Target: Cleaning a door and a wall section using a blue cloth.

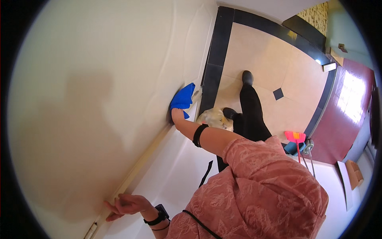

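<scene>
A large cream door panel [89, 98] with raised moulding fills the left side. My right hand [178, 115], reaching to the door's edge near the centre, is wrapped in a blue cloth [182, 97] that covers its fingers and lies against the door. Lower down, my left hand [126, 206] is at the door's long narrow edge [141, 152], its fingers partly curled; whether they grip the edge cannot be seen. A small metal latch [91, 230] sits on that edge below it.
A clear plastic bag [215, 118] with mixed contents lies on the floor beside my shoe [229, 113]. A pink broom [295, 136] and a blue dustpan [294, 148] stand by the white wall at the right. Beyond is a dark red door [334, 125], with brown cardboard [353, 173] nearby.
</scene>
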`<state>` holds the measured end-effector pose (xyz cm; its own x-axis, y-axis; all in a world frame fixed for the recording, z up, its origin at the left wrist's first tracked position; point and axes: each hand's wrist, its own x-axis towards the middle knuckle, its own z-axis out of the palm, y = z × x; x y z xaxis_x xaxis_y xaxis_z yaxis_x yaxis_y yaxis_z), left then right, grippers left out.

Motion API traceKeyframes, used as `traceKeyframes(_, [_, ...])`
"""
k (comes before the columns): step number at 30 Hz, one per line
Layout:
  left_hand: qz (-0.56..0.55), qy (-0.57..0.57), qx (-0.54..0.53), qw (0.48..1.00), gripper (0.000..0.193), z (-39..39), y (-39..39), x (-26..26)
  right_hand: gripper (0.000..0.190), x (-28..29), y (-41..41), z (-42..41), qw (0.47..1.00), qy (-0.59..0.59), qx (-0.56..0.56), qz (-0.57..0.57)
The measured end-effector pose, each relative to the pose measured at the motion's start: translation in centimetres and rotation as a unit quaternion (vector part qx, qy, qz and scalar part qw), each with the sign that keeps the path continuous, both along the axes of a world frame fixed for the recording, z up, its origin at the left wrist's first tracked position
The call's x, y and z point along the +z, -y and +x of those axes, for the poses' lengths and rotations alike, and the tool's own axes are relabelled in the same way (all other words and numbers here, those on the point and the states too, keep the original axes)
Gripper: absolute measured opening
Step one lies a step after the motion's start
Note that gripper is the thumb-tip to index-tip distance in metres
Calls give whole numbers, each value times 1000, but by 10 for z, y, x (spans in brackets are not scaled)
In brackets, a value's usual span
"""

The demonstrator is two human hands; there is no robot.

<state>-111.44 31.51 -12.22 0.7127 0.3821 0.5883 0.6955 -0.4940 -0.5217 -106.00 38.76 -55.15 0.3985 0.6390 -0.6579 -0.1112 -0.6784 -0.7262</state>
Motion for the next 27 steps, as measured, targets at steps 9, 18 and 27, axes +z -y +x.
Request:
traceKeyframes(9, [22,33,-33,999,20,-26,-2,-43,46,51,37,20,938,-114,-256,206])
traceKeyframes(18, [35,102,9,994,26,7,5,-180,68,-35,84,64,799,-321,-305,406])
traceKeyframes(27, [118,136,37,983,15,3,2,-279,35,-133,72,144,690,337,56,638])
